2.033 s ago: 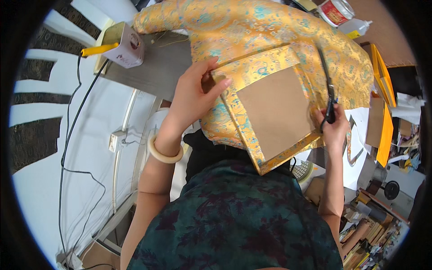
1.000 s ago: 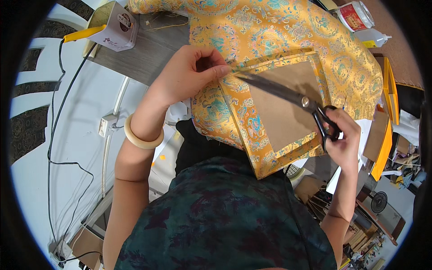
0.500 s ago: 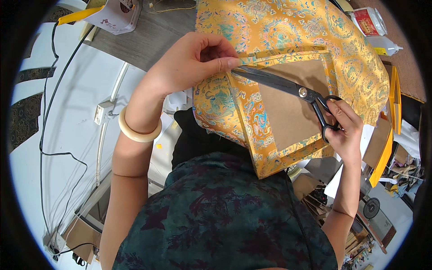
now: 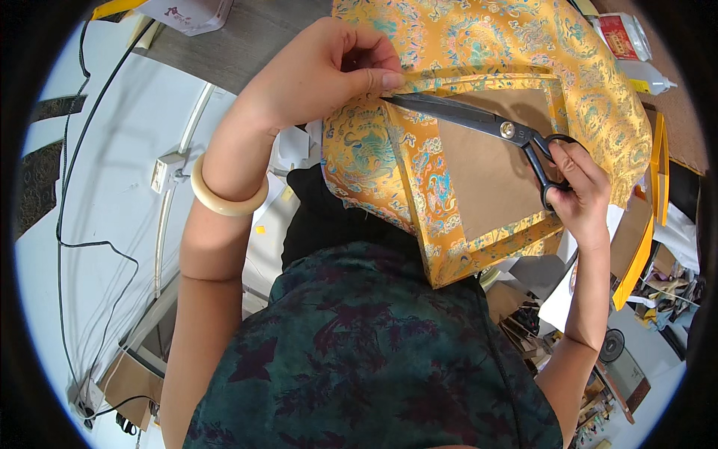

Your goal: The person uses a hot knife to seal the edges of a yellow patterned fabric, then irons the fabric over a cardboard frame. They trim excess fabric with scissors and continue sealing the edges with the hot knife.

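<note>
Black-handled scissors (image 4: pixel 479 120) are in my right hand (image 4: pixel 580 191), with the thumb and fingers through the handle loops. Their blades point left, nearly together, and the tips reach the far left corner of a box-like panel. This panel has a bare brown board (image 4: pixel 497 161) inside a border of gold brocade (image 4: pixel 441 191). The same gold brocade fabric (image 4: pixel 508 45), patterned in blue and green, spreads out beyond and around it. My left hand (image 4: pixel 329 71) pinches the brocade at that corner, thumb against fingers, right above the scissor tips.
A plastic bottle (image 4: pixel 647 77) and a clear container with a red label (image 4: pixel 621 36) stand at the far right. Yellow-edged boards (image 4: pixel 636 258) lean at the right. Black cables (image 4: pixel 63 202) hang down on the left. A white box (image 4: pixel 191 15) sits at the far left.
The view has shifted slightly. The scissor blades look a little closer together, their tips still at the corner. My left hand keeps its pinch on the brocade.
</note>
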A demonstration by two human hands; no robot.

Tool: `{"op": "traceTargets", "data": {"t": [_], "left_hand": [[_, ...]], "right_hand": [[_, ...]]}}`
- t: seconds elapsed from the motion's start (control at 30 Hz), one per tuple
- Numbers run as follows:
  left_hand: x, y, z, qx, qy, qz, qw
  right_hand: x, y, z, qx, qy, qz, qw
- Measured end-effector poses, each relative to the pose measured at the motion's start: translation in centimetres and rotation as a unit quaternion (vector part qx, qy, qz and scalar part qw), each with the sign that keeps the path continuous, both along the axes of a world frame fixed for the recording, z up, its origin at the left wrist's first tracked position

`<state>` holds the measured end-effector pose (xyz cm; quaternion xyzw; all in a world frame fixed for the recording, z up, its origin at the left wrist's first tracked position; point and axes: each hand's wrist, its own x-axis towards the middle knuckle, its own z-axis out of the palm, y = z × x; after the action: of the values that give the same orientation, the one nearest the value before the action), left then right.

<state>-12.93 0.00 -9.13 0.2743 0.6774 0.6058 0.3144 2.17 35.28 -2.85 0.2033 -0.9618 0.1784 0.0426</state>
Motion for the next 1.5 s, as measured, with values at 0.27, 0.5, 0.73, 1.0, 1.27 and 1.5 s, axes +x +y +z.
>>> {"op": "traceTargets", "data": {"t": [0.27,0.5,0.73,1.0,1.27,1.5], "left_hand": [[0.2,0.5,-0.5,0.023,0.025,0.023,0.999],[0.0,0.6,-0.6,0.029,0.021,0.017,0.999],[0.2,0.4,-1.1,0.035,0.026,0.033,0.998],[6.3,-8.7,2.3,-0.024,-0.005,0.259,0.965],[15.3,-16.9,-4.1,-0.527,0.28,0.172,0.784],[11.4,-4.5,3.0,-0.144,0.149,0.317,0.925]], "right_hand": [[-0.5,-0.2,1.9,0.068,-0.001,0.024,0.997],[-1.0,-0.5,2.6,0.071,0.022,0.045,0.996],[-1.3,-0.8,3.1,0.085,0.034,0.052,0.994],[1.6,1.2,0.4,-0.069,0.094,-0.22,0.969],[4.6,5.6,-4.0,-0.239,0.058,-0.432,0.868],[8.1,11.5,-5.8,-0.193,0.047,-0.431,0.88]]}}
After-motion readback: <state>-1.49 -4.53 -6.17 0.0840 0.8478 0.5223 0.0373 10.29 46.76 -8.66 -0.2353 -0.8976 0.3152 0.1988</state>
